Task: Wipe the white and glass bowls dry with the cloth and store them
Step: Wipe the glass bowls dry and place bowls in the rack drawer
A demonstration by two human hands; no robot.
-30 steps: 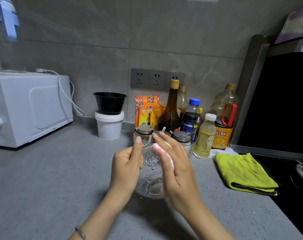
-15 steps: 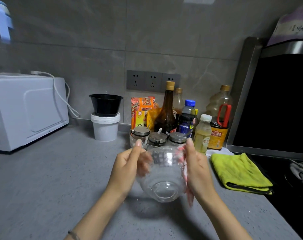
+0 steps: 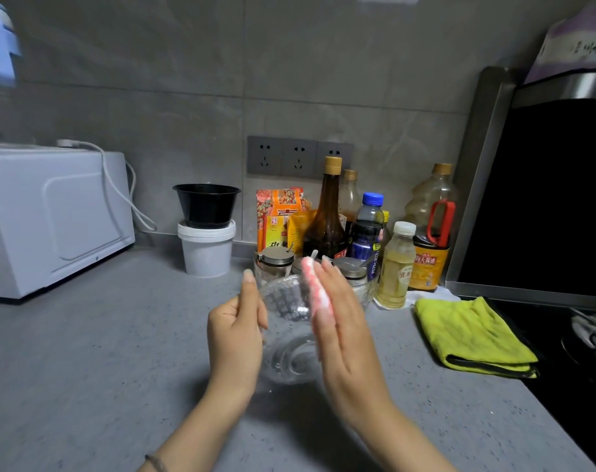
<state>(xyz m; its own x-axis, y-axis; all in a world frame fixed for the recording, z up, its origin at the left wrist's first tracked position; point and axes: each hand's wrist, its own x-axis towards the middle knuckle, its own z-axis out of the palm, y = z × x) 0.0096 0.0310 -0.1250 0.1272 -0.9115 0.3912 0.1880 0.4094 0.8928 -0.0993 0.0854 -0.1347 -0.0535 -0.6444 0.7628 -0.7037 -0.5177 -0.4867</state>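
Right hand (image 3: pixel 344 342) has swung its pink cloth (image 3: pixel 315 294) across the clear, dimpled bowl (image 3: pixel 286 356), pressing flat-palmed; left hand (image 3: pixel 235 338) pinches the rim.

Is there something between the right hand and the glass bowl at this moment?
Yes: the pink-and-white cloth lies between the flat right hand and the side of the glass bowl. The left hand grips the rim directly, with nothing between.
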